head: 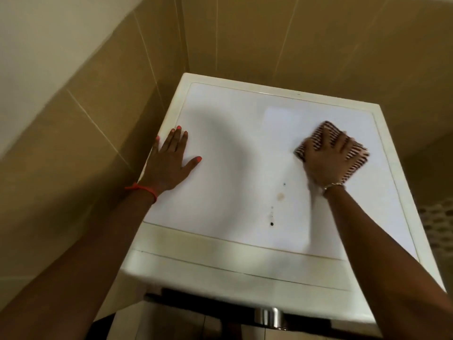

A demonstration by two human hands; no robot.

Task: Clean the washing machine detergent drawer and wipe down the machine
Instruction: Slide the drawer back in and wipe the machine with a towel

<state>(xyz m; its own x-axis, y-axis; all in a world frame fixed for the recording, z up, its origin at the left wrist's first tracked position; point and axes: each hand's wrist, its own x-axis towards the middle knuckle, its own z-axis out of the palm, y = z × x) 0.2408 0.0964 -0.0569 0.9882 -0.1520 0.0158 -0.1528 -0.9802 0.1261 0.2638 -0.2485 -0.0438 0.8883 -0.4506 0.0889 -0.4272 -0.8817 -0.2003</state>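
Tan wall tiles (pixel 98 94) close in on the washing machine top (pixel 232 168) from 9 o'clock round to 1 o'clock, so the machine is judged to be set into a corner.

The striped cloth (pixel 327 128) is pressed flat on the white top at about 3 o'clock under the right hand (pixel 326 158). Its grip is not closed: the fingers are spread over the cloth (blurred, so finer detail cannot be told). The left hand (pixel 169 160) is laid flat at 9 o'clock with fingers straight and nothing held, its little finger at the left rim.

The wipe-down is judged to be under way but unfinished. A brownish spot (pixel 280 196) and a dark dot (pixel 271 224) are left on the panel towards 6 o'clock. The front lip (pixel 220 263) looks yellowed and unwiped. The detergent drawer is not in view, so its state cannot be told.

Open room for sweeping is offered across the middle, between the hands. At 12 o'clock the rear rim meets the wall, and at 3 o'clock the raised border lies just beside the cloth, so strokes there would have to be kept short. A metal knob (pixel 268 315) is seen below the front edge.
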